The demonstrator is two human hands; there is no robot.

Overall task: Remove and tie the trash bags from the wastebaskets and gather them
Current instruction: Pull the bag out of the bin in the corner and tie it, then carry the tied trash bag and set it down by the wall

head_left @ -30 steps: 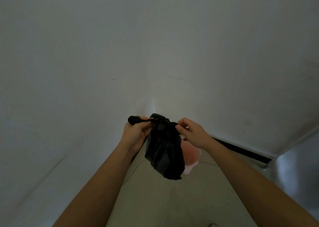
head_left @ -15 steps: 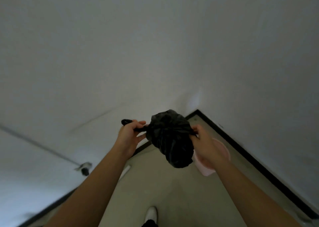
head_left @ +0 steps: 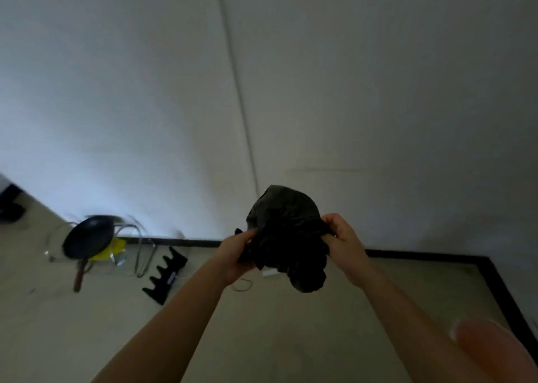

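A small black trash bag [head_left: 286,237] hangs bunched up in front of me, held at chest height over the floor. My left hand [head_left: 237,251] grips its left side, with a short black end of the bag sticking out above the fingers. My right hand [head_left: 343,241] pinches the bag's right side. A pink wastebasket [head_left: 492,345] shows blurred at the bottom right, behind my right forearm.
On the beige floor by the white wall lie a black frying pan [head_left: 87,237] in a wire rack [head_left: 136,248] with something yellow, and a black notched stand [head_left: 166,272]. A black baseboard [head_left: 422,256] runs along the wall and down the right.
My view has swung left: the pan, rack and stand have come into sight and the pink wastebasket has slid to the bottom right. Both hands still hold the bag, now closer together.
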